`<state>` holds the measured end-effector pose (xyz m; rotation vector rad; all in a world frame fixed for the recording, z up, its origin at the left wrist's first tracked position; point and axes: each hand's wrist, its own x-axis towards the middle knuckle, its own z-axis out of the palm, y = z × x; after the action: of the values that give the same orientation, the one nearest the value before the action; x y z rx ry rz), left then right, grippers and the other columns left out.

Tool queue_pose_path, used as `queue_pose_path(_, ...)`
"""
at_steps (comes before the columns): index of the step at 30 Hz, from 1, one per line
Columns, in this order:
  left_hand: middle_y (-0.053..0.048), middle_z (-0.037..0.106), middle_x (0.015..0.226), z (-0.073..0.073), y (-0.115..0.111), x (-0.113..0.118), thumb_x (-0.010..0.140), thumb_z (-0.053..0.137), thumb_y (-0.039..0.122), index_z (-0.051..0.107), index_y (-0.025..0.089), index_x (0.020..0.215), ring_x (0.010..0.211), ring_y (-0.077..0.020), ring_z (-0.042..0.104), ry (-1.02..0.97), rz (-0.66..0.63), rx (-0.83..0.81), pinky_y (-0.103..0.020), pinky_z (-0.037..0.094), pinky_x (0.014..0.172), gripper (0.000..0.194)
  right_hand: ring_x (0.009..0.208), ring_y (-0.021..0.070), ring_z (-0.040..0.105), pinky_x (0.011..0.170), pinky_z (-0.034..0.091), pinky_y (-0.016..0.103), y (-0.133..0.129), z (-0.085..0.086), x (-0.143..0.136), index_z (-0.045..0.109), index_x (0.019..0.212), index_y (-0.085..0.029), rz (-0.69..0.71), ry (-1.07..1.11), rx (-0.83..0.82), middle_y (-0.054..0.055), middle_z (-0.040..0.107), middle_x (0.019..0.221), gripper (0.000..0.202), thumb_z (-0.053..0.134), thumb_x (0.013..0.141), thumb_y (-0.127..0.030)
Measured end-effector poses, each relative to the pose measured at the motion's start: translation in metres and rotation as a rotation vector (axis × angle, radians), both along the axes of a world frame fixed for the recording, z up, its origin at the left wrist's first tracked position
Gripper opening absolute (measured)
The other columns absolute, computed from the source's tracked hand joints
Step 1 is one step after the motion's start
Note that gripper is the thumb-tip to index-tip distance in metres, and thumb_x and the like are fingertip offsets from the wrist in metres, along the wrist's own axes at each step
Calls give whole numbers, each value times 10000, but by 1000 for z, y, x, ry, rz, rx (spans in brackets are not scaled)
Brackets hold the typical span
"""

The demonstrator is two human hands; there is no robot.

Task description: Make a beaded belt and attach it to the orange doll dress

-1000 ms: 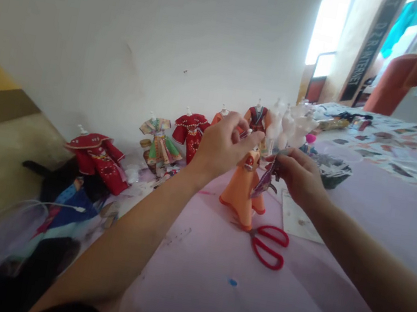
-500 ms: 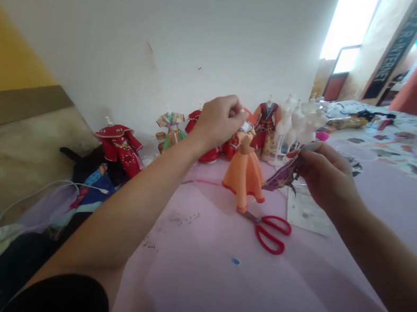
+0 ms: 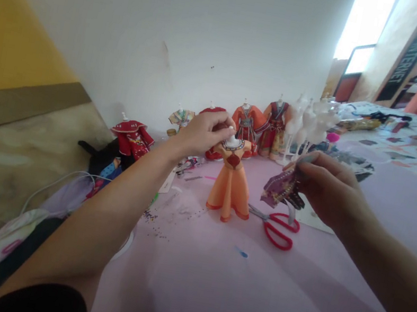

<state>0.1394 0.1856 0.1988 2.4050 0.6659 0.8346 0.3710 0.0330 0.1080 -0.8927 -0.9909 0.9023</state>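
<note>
My left hand pinches the white neck knob of a small dress form wearing an orange dress with a beaded collar and a dark red patch on the chest. The dress stands upright, its red-edged hem at the pink tabletop. To its right my right hand is closed on a small purple garment piece with beaded trim, which hangs from the fingertips apart from the dress. Red-handled scissors lie beside the hem, below the purple piece.
Along the wall stand dressed forms, among them a red one and an orange-and-red one, with bare white forms at right. Small beads lie scattered on the left. A blue bit lies in front.
My left hand has moved lower and left, and the orange dress with it; the dress was tilted and is now upright. The purple piece has turned to show more of its trimmed face.
</note>
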Motion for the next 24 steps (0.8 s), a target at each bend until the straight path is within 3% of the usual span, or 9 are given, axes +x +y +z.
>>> queue_pose_path(6, 7, 612, 727, 4, -2, -5, 912, 568, 131, 673, 162, 914, 678, -113, 564, -1, -26, -2, -267, 419, 658, 110, 583, 132, 534, 487, 459, 239, -6, 3, -12, 675, 751, -210, 36, 35, -33, 15, 586, 677, 254, 873, 697, -360)
queue_pose_path(13, 3, 628, 752, -4, 6, -3, 908, 584, 170, 693, 162, 930, 680, -111, 546, -28, 29, 54, -265, 393, 642, 111, 609, 132, 530, 525, 465, 238, -4, 4, -23, 678, 738, -200, 62, 47, -43, 16, 569, 675, 287, 897, 669, -372)
queue_pose_path(18, 28, 573, 697, 0, 2, 3, 889, 591, 153, 674, 162, 851, 649, -106, 497, 15, 95, 104, -272, 366, 641, 91, 611, 117, 495, 526, 444, 220, -2, 7, -29, 695, 749, -199, 54, 76, -65, 20, 576, 689, 284, 912, 646, -350)
queue_pose_path(24, -5, 624, 742, 2, 1, 6, 883, 575, 136, 640, 158, 805, 694, -124, 536, 21, 87, 73, -284, 380, 657, 104, 613, 122, 486, 523, 425, 217, -1, 10, -34, 684, 740, -201, 71, 86, -74, 11, 544, 666, 268, 895, 662, -348)
